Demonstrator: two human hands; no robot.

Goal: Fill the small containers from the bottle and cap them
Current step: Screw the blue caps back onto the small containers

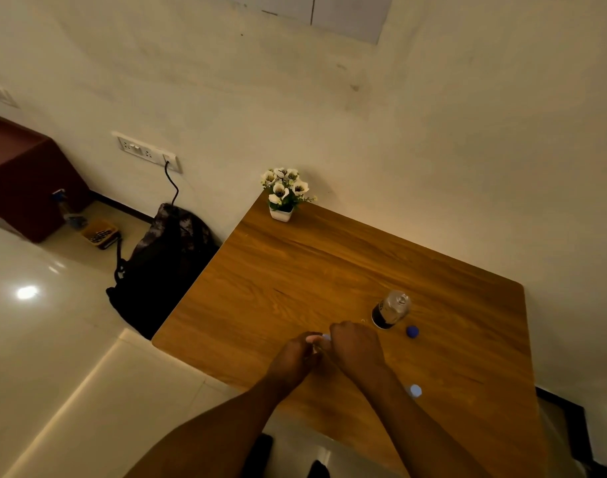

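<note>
A clear plastic bottle [391,309] with dark liquid in its lower part stands uncapped on the wooden table [295,270]. Its blue cap [412,331] lies just to its right. My left hand [297,357] and my right hand [355,346] meet near the table's front edge, both closed around a small container that is mostly hidden; only a pale cap [326,337] shows between the fingers. A second small container with a pale blue cap [415,390] stands right of my right forearm.
A white pot of artificial flowers [284,194] sits at the table's far left corner against the wall. On the floor left of the table lies a dark backpack [164,267], with a cable to a wall socket [147,151].
</note>
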